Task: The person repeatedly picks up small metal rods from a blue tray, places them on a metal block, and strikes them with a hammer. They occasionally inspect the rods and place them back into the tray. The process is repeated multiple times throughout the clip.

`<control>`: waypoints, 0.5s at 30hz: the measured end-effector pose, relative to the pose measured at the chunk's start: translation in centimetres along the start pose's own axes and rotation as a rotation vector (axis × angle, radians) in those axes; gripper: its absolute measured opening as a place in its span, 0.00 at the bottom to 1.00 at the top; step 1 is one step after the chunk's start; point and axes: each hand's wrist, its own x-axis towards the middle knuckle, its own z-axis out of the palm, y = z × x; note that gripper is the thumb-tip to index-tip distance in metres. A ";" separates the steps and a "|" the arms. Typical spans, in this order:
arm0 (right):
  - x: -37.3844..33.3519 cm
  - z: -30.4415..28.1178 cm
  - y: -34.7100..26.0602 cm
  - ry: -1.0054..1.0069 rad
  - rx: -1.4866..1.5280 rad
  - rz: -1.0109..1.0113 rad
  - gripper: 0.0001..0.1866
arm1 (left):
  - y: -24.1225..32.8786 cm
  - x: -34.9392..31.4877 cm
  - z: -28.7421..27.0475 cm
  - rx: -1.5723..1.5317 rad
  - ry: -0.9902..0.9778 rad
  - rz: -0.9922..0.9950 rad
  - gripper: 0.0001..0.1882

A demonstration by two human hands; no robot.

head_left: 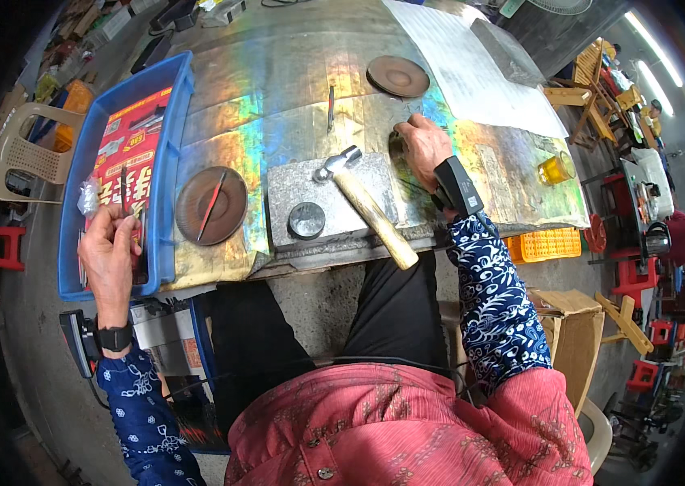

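Hammer (367, 204) lies unheld on the grey block (334, 202), handle overhanging the tabletop (294, 89) edge; a nudge could drop it. Left hand (107, 247), over the blue tray (170, 121), pinches something small; right hand (422, 146) rests curled on the sheet, grip empty.

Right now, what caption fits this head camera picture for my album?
Left hand picks in a blue tray; right hand rests on shiny metal sheet beside a hammer.

Thin metal tools (127, 212) stand upright at the blue tray's (166, 146) near edge; iridescent sheet (294, 105) lies flat across the table.
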 end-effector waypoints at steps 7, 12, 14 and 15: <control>0.9 0.1 0.1 -0.025 -0.100 -0.081 0.04 | 2.3 -1.1 1.6 -0.115 -0.076 0.015 0.07; 1.2 1.0 0.3 -0.091 -0.211 -0.051 0.02 | 3.4 -1.9 3.3 -0.151 -0.082 0.045 0.07; 1.4 1.3 0.4 -0.109 -0.099 0.005 0.03 | 3.9 -2.2 3.9 -0.151 -0.089 0.028 0.07; 1.6 1.4 0.4 -0.100 0.025 0.050 0.03 | 4.2 -2.4 4.1 -0.129 -0.093 0.073 0.07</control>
